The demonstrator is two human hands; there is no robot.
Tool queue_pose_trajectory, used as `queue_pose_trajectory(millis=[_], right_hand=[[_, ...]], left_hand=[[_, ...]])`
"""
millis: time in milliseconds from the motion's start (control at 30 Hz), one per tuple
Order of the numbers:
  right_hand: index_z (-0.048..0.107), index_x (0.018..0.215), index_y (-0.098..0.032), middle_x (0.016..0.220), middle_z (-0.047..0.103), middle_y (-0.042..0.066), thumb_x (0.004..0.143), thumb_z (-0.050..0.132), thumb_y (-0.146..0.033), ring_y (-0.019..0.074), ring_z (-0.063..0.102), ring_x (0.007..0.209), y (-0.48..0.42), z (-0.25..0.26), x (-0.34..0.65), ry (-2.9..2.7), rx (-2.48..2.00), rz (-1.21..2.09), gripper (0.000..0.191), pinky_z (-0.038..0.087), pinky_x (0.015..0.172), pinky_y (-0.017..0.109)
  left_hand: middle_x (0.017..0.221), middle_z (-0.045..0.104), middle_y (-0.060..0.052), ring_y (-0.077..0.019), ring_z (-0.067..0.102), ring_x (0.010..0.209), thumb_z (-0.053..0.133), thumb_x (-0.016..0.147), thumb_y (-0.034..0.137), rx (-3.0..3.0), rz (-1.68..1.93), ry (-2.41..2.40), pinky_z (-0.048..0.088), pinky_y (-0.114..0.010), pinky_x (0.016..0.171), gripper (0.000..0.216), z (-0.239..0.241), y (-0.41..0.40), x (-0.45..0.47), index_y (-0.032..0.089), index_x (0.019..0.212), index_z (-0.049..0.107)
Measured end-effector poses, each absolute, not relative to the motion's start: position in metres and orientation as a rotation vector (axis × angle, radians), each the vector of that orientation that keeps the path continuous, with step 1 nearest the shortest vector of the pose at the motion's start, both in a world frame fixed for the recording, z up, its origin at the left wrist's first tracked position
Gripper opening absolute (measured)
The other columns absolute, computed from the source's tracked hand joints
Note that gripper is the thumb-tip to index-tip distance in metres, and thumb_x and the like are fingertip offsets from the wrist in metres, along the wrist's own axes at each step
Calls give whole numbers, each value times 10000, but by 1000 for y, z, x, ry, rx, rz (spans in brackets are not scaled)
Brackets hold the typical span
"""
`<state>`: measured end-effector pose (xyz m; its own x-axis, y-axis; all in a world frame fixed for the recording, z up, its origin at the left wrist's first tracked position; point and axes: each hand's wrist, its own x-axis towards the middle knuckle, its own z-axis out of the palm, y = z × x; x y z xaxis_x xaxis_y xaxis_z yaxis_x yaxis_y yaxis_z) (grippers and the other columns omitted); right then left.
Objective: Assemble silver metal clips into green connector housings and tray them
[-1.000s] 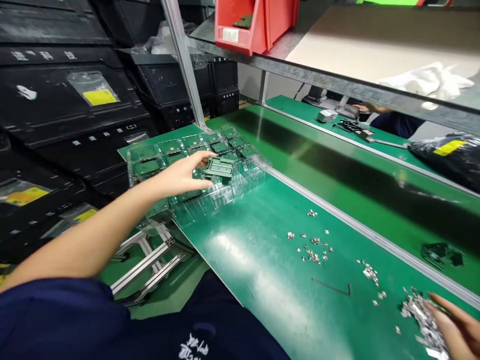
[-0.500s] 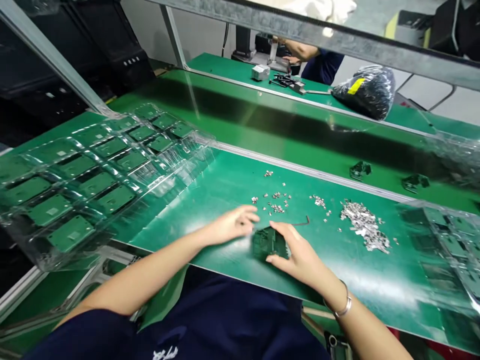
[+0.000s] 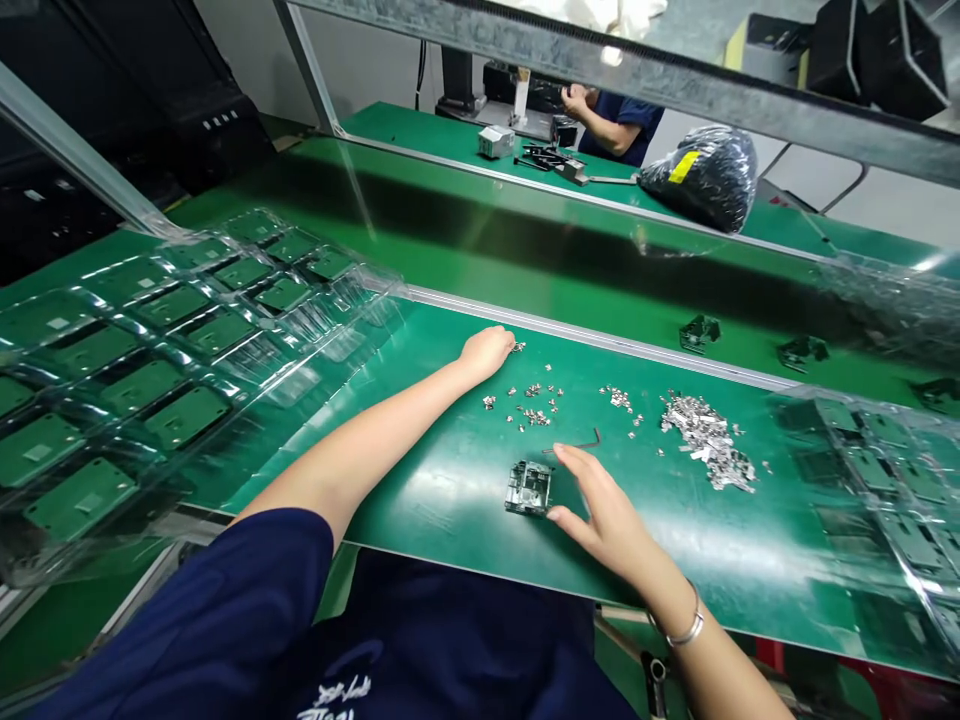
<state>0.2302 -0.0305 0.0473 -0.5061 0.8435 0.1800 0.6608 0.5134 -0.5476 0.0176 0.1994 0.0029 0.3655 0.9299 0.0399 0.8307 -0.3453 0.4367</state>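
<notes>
On the green worktop lies a small square dark-green part (image 3: 529,487) with fittings facing up. Beside it rests my right hand (image 3: 600,510), thumb and fingers apart. Its thumb tip is close to the part's lower right corner; whether it touches I cannot tell. An L-shaped hex key (image 3: 574,441) lies just beyond those fingers. My left hand (image 3: 487,353) is stretched far forward, its curled fingers down at a little cluster of small metal pieces (image 3: 520,347). Its fingertips are mostly hidden, so what they pinch does not show. More loose small metal pieces (image 3: 535,416) lie between the hands.
A larger heap of metal pieces (image 3: 705,435) is to the right. Clear plastic trays with green plates stand at the left (image 3: 180,415) and right (image 3: 911,535). Behind the metal rail (image 3: 600,335) are dark parts (image 3: 700,333). A co-worker's arm (image 3: 611,130) shows at the back.
My left hand has moved from beside the green part forward to the far metal pieces. The green part now lies flat on the worktop, and my right hand's fingers have come away from it.
</notes>
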Motion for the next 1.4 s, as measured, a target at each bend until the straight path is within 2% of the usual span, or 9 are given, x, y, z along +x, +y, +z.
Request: queue_pose_trajectory(millis=[200,333,467,667,833,1033,1267,1333,1400], right_hand=[[271,1443,-267,1370,453,124,929,502,-306,264,491,1226,-24,42,230,-2246,-1245,678,564,458,1005,474],[337,1402,-281,1337,477,111,922,502,-273,244,546,1152,-18,43,225,-2133,-1251,714,508,470,983,461],[437,1307,-272,1229,557,95,907,514,-252,211,614,1019,-13,49,212,-1871,-1280,824,408,485,939,443],[508,1016,-235,931,621,26,833,601,-287,152,621,817,0,55,167,-1342,-1061,1093,212,528,760,305],[536,795,-214,743,545,-10,842,592,-266,133,544,675,-10,58,156,-1405,-1054,1050,90,466,620,259],[541,816,-211,775,556,5,907,535,-255,142,544,723,-42,60,172,-1646,-1052,1035,101,460,684,283],[557,889,-235,818,580,7,915,544,-224,156,575,790,-63,54,183,-1723,-941,1057,31,474,841,353],[547,883,-233,797,582,4,920,530,-218,157,575,771,-61,54,190,-1729,-934,1020,43,466,863,374],[538,862,-228,787,582,6,915,531,-222,160,575,758,-55,54,200,-1674,-1027,986,54,467,845,372]], left_hand=[[864,628,-91,-234,592,882,498,787,114,2172,494,1520,446,-330,815,153,0,197,6,150,778,646],[756,641,-52,-187,596,753,511,742,99,2023,612,1471,466,-294,730,126,10,191,-4,155,692,612],[743,642,-29,-135,591,652,462,812,197,1852,775,1398,481,-242,599,142,36,151,-1,150,817,596],[696,585,7,-98,539,577,588,784,308,1456,1117,1031,453,-200,487,134,69,46,19,175,770,585],[785,566,-7,-103,530,607,602,783,296,1306,1185,970,480,-216,487,111,61,2,20,190,769,570],[774,573,-11,-105,545,618,586,804,275,1358,1002,918,484,-225,535,84,48,-28,12,197,793,557],[782,565,-7,-104,568,646,550,854,242,1610,1096,756,483,-207,544,27,42,-46,11,220,840,541],[865,603,-27,-142,611,769,575,838,240,1756,1073,784,526,-258,654,109,40,-42,10,236,944,551],[1097,603,-86,-232,586,1048,651,774,272,1899,973,933,517,-379,860,399,36,-35,9,241,1145,505]])
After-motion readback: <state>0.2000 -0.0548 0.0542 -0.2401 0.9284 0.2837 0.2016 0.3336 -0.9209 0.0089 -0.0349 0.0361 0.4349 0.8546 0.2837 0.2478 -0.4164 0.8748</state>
